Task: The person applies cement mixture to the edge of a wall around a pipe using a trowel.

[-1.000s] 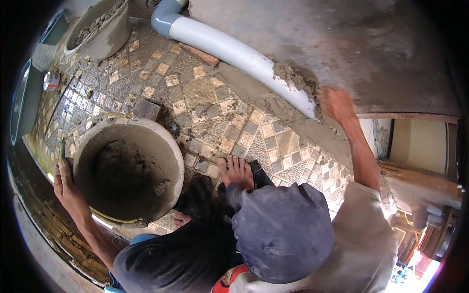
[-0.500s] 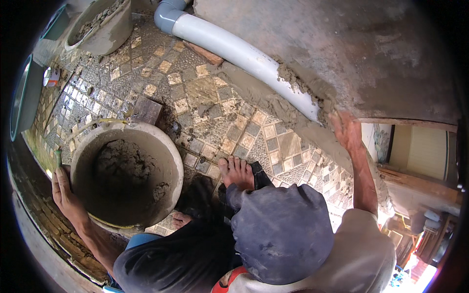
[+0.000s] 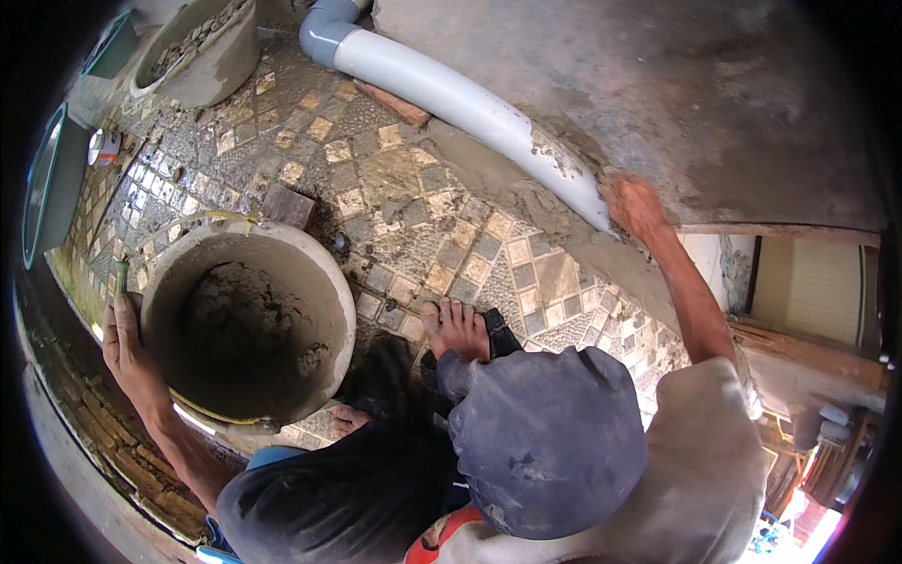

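My left hand (image 3: pixel 129 340) is closed around a tool with a green handle (image 3: pixel 122 275), beside the left rim of a round bucket (image 3: pixel 344 315). The tool's working end is hidden. Grey wet mortar (image 3: pixel 246 315) lies inside the bucket. Over on the right, my right hand (image 3: pixel 637 209) presses with curled fingers against the mortared edge where a white pipe (image 3: pixel 442 89) meets the grey wall (image 3: pixel 714 103). Whether those fingers hold anything is hidden. Mortar is smeared along the pipe's upper side, and a mortar band (image 3: pixel 526 193) runs below it.
A grey elbow (image 3: pixel 329 33) joins the pipe's far end. Back left stand a tub of rubble (image 3: pixel 211 75), a dark green basin (image 3: pixel 56 188) and a small can (image 3: pixel 104 148). A block (image 3: pixel 287 207) sits behind the bucket on patterned tiles. My bare foot (image 3: pixel 458 329) is close by.
My right hand has moved up and left along the pipe's edge, and the mortar there looks flatter. My left hand stays beside the bucket with the green-handled tool.
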`<act>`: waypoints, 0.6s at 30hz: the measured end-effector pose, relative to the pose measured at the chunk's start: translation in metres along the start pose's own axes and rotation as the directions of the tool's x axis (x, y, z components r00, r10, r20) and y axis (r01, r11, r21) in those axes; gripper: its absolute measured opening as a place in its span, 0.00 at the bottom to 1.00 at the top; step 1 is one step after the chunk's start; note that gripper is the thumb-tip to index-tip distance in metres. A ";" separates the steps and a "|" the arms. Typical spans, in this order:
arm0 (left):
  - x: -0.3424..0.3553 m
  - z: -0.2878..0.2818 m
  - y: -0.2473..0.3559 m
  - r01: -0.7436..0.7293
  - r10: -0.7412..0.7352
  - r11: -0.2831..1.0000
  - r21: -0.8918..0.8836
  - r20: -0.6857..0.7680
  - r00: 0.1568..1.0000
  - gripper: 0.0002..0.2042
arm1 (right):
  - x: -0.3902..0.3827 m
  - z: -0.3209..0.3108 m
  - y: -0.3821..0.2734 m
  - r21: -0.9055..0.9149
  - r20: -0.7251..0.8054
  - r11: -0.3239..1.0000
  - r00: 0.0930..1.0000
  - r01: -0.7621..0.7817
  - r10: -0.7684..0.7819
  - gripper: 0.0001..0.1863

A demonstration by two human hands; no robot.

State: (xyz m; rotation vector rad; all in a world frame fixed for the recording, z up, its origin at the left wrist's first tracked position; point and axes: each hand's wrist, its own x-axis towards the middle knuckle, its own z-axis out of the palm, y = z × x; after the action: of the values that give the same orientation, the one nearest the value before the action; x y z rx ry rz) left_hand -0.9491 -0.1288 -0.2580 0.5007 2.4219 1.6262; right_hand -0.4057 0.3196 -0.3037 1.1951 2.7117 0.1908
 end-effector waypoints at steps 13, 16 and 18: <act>0.000 -0.016 -0.010 0.035 -0.034 0.999 -0.028 0.039 0.999 0.17 | 0.012 -0.023 -0.008 0.145 -0.133 0.987 0.987 -0.075 0.095 0.17; 0.006 -0.016 -0.020 0.030 -0.025 0.996 -0.082 0.054 0.998 0.17 | 0.007 0.005 0.030 -0.058 0.123 0.997 0.991 0.058 -0.050 0.18; 0.005 -0.018 -0.018 0.031 -0.029 0.998 -0.052 0.032 0.999 0.17 | 0.000 -0.006 0.029 -0.035 -0.019 0.999 1.000 -0.006 0.005 0.18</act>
State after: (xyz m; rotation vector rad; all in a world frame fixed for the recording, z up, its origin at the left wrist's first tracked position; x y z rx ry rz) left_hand -0.9632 -0.1484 -0.2672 0.4751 2.3471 1.6523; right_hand -0.3860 0.3391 -0.2924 1.1970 2.7099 0.2497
